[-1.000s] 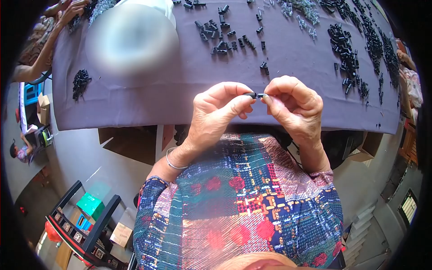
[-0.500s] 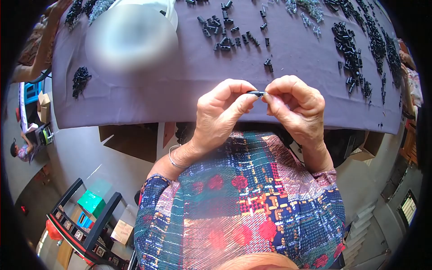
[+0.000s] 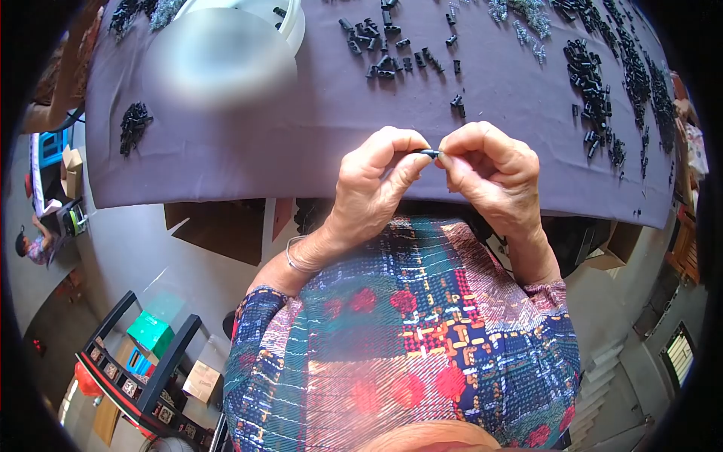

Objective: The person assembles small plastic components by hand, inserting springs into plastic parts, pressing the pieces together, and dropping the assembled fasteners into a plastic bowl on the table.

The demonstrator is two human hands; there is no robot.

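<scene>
Between my two hands, just over the near edge of the cloth-covered table, is a small black tube-shaped part. My left hand pinches one end of it with thumb and forefinger. The other end sits in the fingertips of my right hand, also closed in a pinch. Fingers cover most of the part, so its ends are hidden. Ahead of the hands lie a few loose black parts, with a scattered group of black pieces farther back.
A white tub stands at the back left, partly behind a blurred patch. Black parts lie in a small pile at left and a long heap at right. Silvery pieces lie at the back. A cardboard box is below the table.
My hands have drawn slightly closer together, and less of the black part shows between the fingertips. The view has shifted a little; both hands keep their pinch.
</scene>
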